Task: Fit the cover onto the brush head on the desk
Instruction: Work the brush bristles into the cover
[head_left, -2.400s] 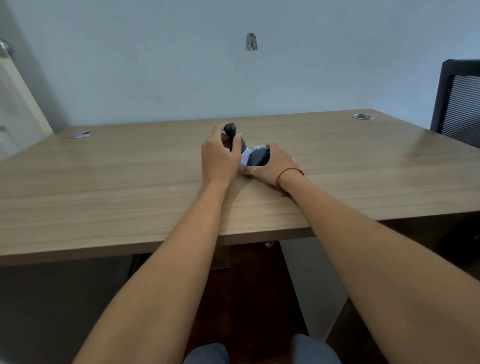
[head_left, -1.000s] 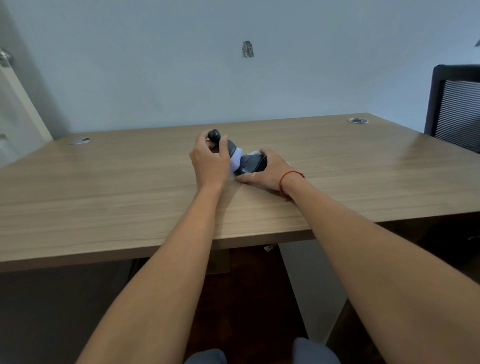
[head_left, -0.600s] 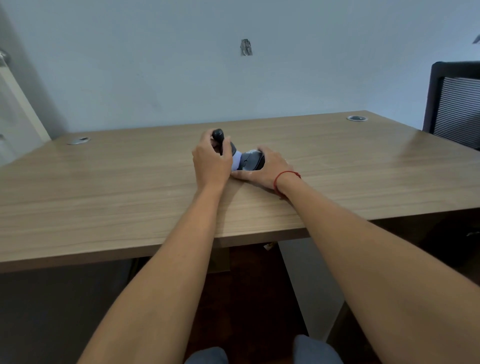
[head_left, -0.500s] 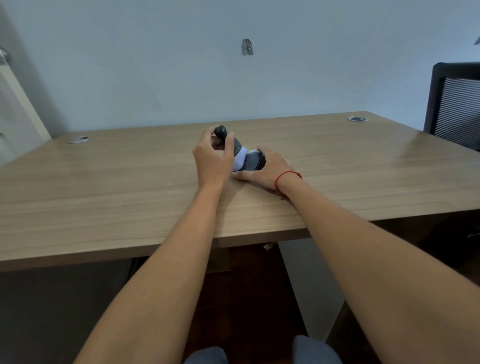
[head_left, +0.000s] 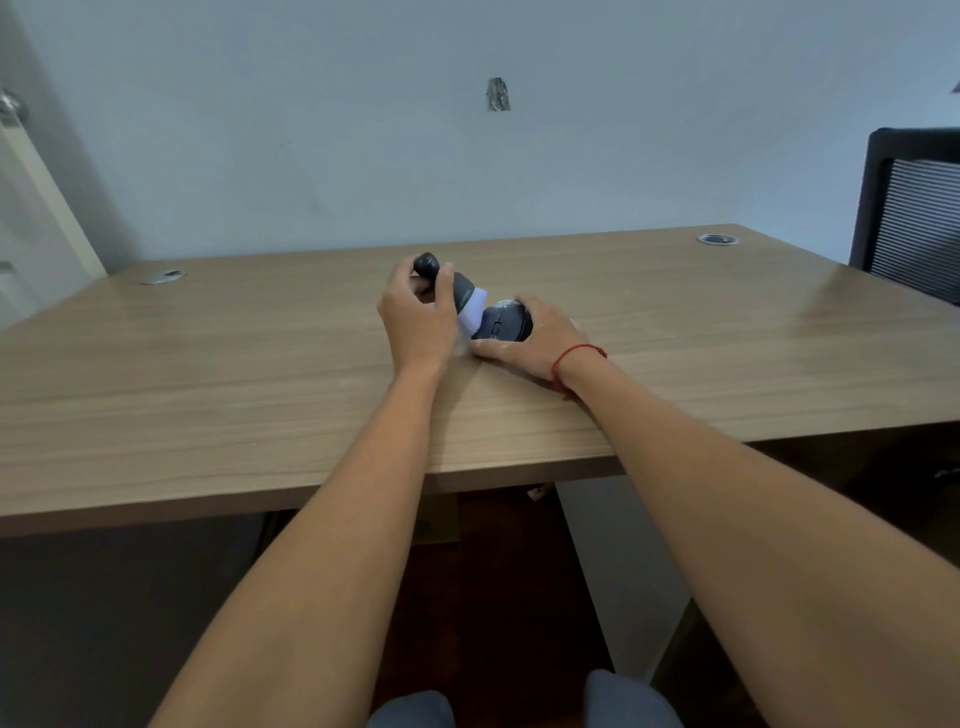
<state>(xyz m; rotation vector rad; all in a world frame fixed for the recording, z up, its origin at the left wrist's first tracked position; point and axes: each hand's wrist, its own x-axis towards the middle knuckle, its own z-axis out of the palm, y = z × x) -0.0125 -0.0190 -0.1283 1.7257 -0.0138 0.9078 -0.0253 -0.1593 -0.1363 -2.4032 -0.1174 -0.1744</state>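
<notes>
At mid-surface (head_left: 260, 364), the left hand (head_left: 418, 317) grips the tilted brush (head_left: 457, 288), fingers curled round its dark handle. The right hand (head_left: 540, 338) seems to clasp the dark cover (head_left: 506, 325) against the pale bristles.

Light brown wood-grain desk (head_left: 260, 374). Dark grey brush (head_left: 460, 288) — pale lilac-white bristles (head_left: 471, 313). Dark grey cover (head_left: 506, 322). Red string bracelet (head_left: 574, 358). Pale blue-grey wall (head_left: 311, 130). Black chair (head_left: 906, 208) — fine-striped mesh back.
</notes>
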